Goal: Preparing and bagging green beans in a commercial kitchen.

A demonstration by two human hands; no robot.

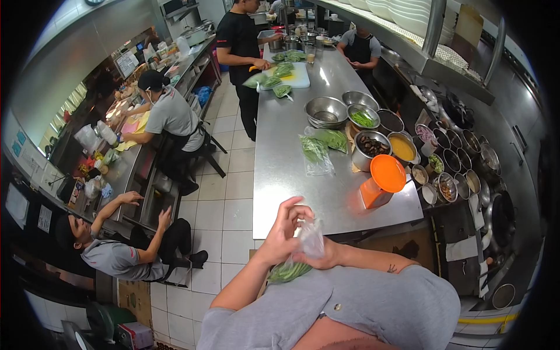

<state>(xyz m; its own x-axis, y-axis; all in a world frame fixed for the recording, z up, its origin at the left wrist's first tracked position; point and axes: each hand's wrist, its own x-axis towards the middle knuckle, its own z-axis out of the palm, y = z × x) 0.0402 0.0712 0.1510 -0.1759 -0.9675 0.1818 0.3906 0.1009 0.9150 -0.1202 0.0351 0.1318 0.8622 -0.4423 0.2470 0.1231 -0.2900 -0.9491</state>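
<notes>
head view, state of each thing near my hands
Held bag: greens inside
Left fingers: bent, by the bag
Right fingers: on the bag
Table bags: lying, greens inside
Bowl stack: top one looks empty
Large pot: uncovered, holds dark pieces
Yellow-filled pot: uncovered
Orange object: standing, round top bare

Held bag [313,238] is clear-whitish, its vegetables [289,272] green. Container [373,196] bright orange, lid [388,173] too. Counter [286,186] silver-grey. Pot liquid [401,147] yellow-orange. Cutting board [300,76] white. Wearer's shirt [379,297] plain grey; standing co-worker's shirt [240,35] black. Floor tiles [210,216] off-white, darker grid lines.
</notes>
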